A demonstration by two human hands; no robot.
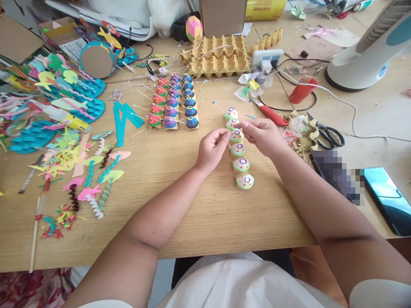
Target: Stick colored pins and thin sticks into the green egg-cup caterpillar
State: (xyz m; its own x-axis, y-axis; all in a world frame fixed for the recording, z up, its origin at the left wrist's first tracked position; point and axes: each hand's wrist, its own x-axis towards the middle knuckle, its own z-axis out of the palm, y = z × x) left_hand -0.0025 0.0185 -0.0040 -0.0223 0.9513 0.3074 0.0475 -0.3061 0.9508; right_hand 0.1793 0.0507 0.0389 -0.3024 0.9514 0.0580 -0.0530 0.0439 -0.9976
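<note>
A strip of egg-carton cups (238,149), painted white with green rims, purple rings and small coloured dots, runs lengthwise before me. A blue-headed pin (217,105) slants out of its far end. My left hand (213,147) is closed in a pinch at the strip's left side, close to the third cup. From the right, my right hand (260,134) pinches with thumb and forefinger beside the second cup. Whatever lies between either hand's fingertips is too small or hidden to make out. Farther left stand three painted strips, red-green (158,102), purple (171,102) and blue (190,102), with pins sticking out.
Paper fish and curly strips (96,171) cover the left side, near a glue bottle (69,117). Egg trays (220,55) and a power strip (268,57) stand behind. Red-handled scissors (272,114), black scissors (330,134), a red cup (302,90) and a phone (390,199) lie right.
</note>
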